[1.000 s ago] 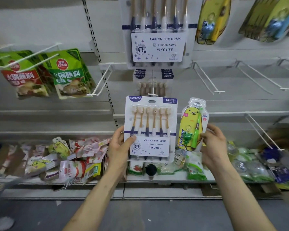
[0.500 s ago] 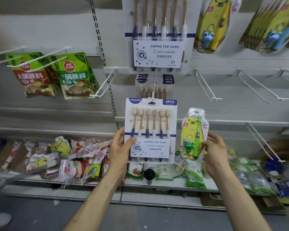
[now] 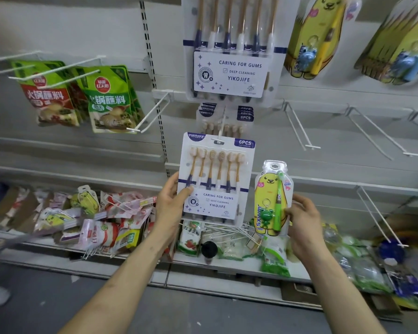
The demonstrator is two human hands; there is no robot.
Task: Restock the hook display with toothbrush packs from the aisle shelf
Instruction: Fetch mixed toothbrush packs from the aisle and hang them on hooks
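Note:
My left hand (image 3: 171, 203) grips the left edge of a white six-piece toothbrush pack (image 3: 216, 177); its hang hole sits at the tip of a white hook (image 3: 221, 131). Several identical packs (image 3: 223, 116) hang further back on that hook. Another such pack (image 3: 234, 51) hangs on the row above. My right hand (image 3: 304, 218) holds a yellow bear-shaped children's toothbrush pack (image 3: 272, 198) upright, right of the white pack.
Empty white hooks (image 3: 302, 131) (image 3: 381, 133) (image 3: 381, 215) stick out at right. Yellow bear packs (image 3: 316, 37) hang top right. Green and red sauce pouches (image 3: 109, 97) hang at left. The bottom shelf (image 3: 241, 263) carries loose packets and pouches.
The view has drifted closer and slightly left. The white pack has risen so its hang hole meets the hook tip. My right hand stays beside it with the bear pack.

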